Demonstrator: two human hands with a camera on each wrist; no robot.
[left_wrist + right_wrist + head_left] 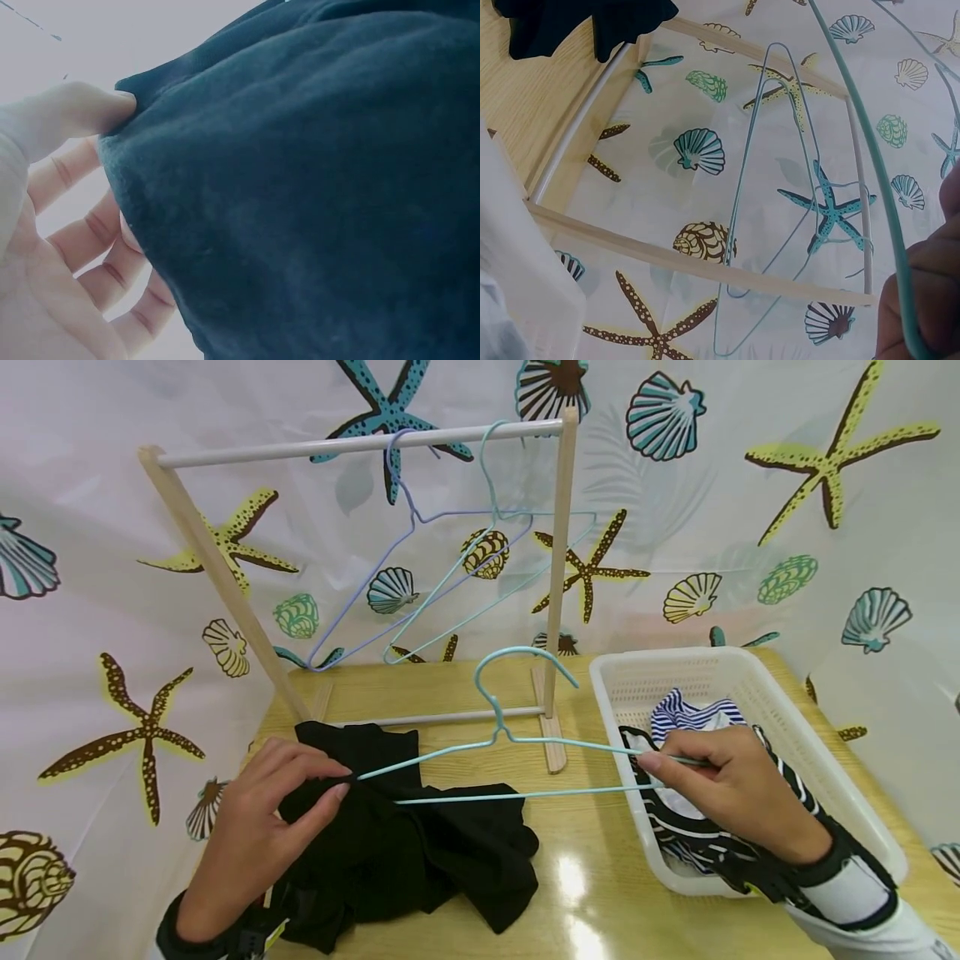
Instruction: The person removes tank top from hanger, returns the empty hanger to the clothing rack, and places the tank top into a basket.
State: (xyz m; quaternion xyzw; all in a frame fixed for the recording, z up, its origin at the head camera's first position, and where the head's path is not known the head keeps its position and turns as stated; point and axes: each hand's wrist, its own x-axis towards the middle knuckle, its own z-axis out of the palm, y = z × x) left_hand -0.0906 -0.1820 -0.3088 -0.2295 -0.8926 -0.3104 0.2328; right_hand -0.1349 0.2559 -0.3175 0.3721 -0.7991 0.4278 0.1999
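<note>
A light teal wire hanger [498, 717] spans the space between both hands, its hook pointing up. My right hand [750, 785] pinches its right end between thumb and fingers. The left end goes into a black garment [375, 852], and my left hand [262, 827] pinches the cloth there. In the left wrist view, the thumb presses the edge of the dark fabric [300, 187], with the other fingers partly behind it. Most of the garment lies bunched on the table. The right wrist view shows the hanger's arm [887, 195] running to the fingers of my right hand [930, 277].
Behind stands a wooden rack with a white top rail [300, 450]; a purple hanger [360, 589] and a teal hanger [431, 591] hang from it. To the right, a white basket [840, 793] holds striped clothes [682, 718]. A patterned sheet covers the backdrop.
</note>
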